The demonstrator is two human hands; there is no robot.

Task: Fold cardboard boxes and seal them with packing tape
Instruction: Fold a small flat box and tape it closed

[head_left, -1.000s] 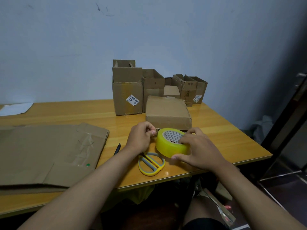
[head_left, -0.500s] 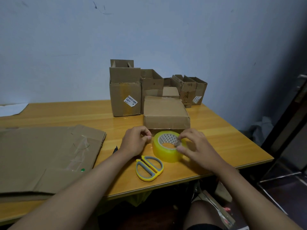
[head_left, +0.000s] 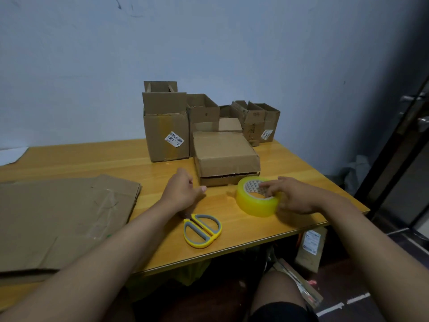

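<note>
A roll of yellowish clear packing tape (head_left: 256, 201) lies flat on the wooden table (head_left: 92, 159), just in front of a closed flat cardboard box (head_left: 224, 156). My right hand (head_left: 296, 196) grips the roll from the right, fingers curled over its top edge into the core. My left hand (head_left: 183, 191) rests on the table left of the roll and apart from it. Its fingers are curled and the thumb points toward the roll. No tape strip shows between them, and I cannot tell whether it pinches a tape end.
Yellow-and-grey scissors (head_left: 202, 230) lie near the table's front edge. Flattened cardboard sheets (head_left: 62, 217) cover the left side. Several open boxes (head_left: 166, 133) stand at the back against the wall. A white sheet (head_left: 11, 154) lies far left. A door (head_left: 408, 147) stands at the right.
My right hand has laid the tilted roll flat and slid it to the right. My left hand no longer touches the roll and stays beside the box's front.
</note>
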